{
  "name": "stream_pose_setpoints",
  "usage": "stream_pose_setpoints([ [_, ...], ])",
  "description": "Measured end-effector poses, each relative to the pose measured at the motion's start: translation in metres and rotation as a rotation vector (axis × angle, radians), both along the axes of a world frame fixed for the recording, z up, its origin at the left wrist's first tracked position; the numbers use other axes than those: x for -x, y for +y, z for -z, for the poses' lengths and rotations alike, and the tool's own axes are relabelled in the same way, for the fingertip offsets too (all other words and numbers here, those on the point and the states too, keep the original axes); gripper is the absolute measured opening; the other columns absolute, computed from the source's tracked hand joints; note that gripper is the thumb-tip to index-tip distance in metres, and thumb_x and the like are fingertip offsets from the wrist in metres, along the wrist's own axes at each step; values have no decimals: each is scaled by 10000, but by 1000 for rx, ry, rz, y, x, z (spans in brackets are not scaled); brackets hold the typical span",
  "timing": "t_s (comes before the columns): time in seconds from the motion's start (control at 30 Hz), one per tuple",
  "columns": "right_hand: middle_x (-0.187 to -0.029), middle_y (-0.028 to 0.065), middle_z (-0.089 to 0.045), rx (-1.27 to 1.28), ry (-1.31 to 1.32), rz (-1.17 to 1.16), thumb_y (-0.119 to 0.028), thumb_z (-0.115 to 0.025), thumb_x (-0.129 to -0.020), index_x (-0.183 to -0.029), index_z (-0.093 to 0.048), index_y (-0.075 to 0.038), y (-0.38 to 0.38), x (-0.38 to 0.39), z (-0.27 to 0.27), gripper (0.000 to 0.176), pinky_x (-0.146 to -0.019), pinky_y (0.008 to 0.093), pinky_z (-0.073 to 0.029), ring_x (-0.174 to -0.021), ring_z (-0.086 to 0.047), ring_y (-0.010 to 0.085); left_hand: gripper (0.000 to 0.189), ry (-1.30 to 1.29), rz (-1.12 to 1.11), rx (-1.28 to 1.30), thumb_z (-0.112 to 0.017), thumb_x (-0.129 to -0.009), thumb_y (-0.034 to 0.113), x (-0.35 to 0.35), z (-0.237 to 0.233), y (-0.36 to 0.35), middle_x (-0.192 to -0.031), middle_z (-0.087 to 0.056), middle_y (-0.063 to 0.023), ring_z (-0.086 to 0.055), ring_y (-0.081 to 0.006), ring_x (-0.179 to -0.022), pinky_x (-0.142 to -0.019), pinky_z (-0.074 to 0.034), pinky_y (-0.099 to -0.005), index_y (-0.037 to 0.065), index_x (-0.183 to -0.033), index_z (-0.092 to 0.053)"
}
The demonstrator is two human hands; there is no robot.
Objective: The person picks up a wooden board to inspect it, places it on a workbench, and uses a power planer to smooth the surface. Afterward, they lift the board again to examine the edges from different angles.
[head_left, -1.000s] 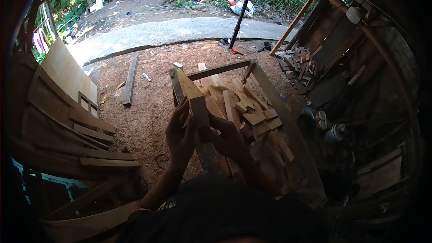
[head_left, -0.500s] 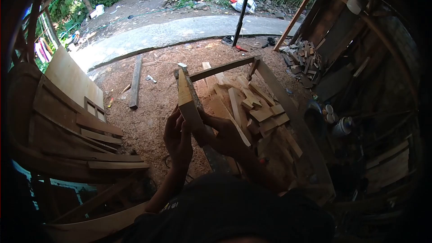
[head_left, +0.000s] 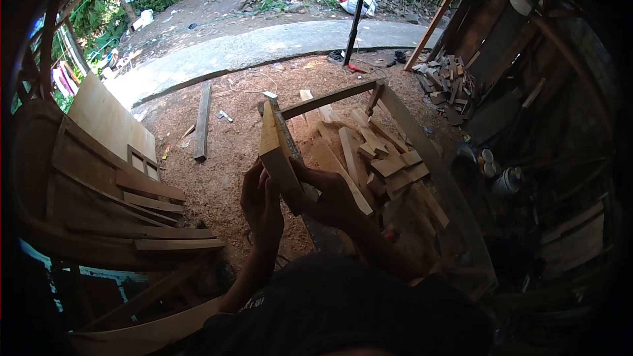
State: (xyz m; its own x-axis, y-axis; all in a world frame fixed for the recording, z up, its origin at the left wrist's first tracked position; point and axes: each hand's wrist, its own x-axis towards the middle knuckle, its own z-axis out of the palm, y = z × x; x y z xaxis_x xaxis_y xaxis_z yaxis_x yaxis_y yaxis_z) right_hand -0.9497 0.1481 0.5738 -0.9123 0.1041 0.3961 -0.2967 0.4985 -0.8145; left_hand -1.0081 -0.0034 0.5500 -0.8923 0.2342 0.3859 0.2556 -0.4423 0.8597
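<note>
Held up in front of me is a wooden board (head_left: 279,166), tilted so that one long face runs away from me and its near end faces up. My left hand (head_left: 262,196) is at the board's left side, with the fingertips bent against it. From the right, my right hand (head_left: 326,196) grips the same board, thumb along its side and the other fingers partly hidden behind it. Beyond and below the hands is a dark wooden frame (head_left: 330,99), with several loose wood offcuts (head_left: 390,165) lying inside it.
Wood shavings cover the ground (head_left: 231,138). A long beam (head_left: 203,122) lies at left, near stacked boards (head_left: 158,204) and a leaning plywood sheet (head_left: 109,118). A scrap pile (head_left: 452,86) and paint cans (head_left: 508,181) are at right. A dark post (head_left: 357,13) stands ahead.
The view has shifted slightly, so the surroundings sit a little differently in it. Both hands keep the same hold on the board, which has barely moved.
</note>
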Motion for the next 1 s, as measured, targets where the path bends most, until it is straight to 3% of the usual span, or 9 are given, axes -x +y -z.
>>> stream_pose_setpoints([
  [0.17, -1382, 242, -652, 328, 10, -76, -236, -752, -968, -1577, -399, 30, 6, 0, -2, 753, -931, 370, -598, -1144, -722, 237, 394, 4, 35, 22, -542, -1084, 82, -3, -3, 6, -1517, -525, -234, -507, -298, -1428, -1161, -434, -403, -82, -1439, -496],
  [0.27, -1454, 200, -586, 500, -174, -141, -177, -722, -999, -1614, -333, 12, 23, 6, 13, 751, -990, 370, -569, -1209, -668, 227, 420, -28, 125, -10, -583, -1062, 84, -4, 11, 12, -1552, -504, -243, -500, -304, -1441, -1159, -441, -411, -75, -1446, -523],
  [0.37, -1328, 145, -642, 606, -128, -145, -111, -666, -1037, -1616, -352, -11, 23, 1, 25, 666, -1002, 330, -543, -1170, -653, 168, 443, 136, 50, 309, -634, -1039, 149, -3, 21, 14, -1533, -546, -221, -558, -303, -1397, -1101, -496, -411, -42, -1434, -576],
  [0.6, -1313, 155, -666, 851, -106, -88, -107, -599, -1070, -1588, -400, -28, 19, -10, 34, 560, -1031, 374, -565, -1182, -675, 202, 482, 227, 144, 391, -597, -1057, 231, 9, 27, 4, -1566, -511, -216, -502, -330, -1447, -1153, -441, -451, -26, -1463, -560],
  [0.67, -1330, 171, -658, 896, -87, -55, -108, -591, -1073, -1584, -399, -26, 16, -16, 36, 551, -1040, 386, -566, -1199, -672, 220, 520, 144, 197, 183, -571, -1066, 284, 12, 42, 0, -1633, -417, -215, -396, -344, -1516, -1197, -381, -457, -11, -1493, -536],
  [0.73, -1335, 186, -641, 978, -82, 13, -72, -612, -1058, -1570, -392, -23, 11, -19, 37, 558, -1068, 379, -549, -1211, -658, 228, 652, 147, 93, 302, -520, -1074, 411, 5, 64, -1, -1673, -325, -223, -323, -350, -1548, -1222, -336, -453, 4, -1576, -428],
  [0.8, -1334, 188, -644, 972, -82, 29, -73, -615, -1058, -1563, -390, -20, 4, -23, 39, 556, -1069, 377, -547, -1212, -658, 228, 825, -378, 234, 15, -492, -1055, 532, -3, 81, 2, -1662, -316, -237, -343, -350, -1531, -1228, -319, -456, 10, -1649, -258],
  [0.83, -1332, 190, -648, 970, -82, 42, -75, -618, -1057, -1557, -388, -16, 2, -26, 40, 554, -1069, 374, -546, -1213, -659, 228, 952, -351, 244, 39, -452, -1031, 622, -7, 81, 3, -1655, -312, -239, -363, -339, -1516, -1225, -325, -462, 7, -1675, -115],
  [1.0, -1336, 188, -668, 831, -228, 48, -184, -723, -1002, -1600, -356, 2, 5, -34, 38, 725, -1039, 376, -546, -1216, -660, 232, 878, -397, 305, -196, -434, -1030, 494, -12, 71, -1, -1607, -392, -197, -388, -296, -1500, -1244, -302, -437, -14, -1666, -103],
])
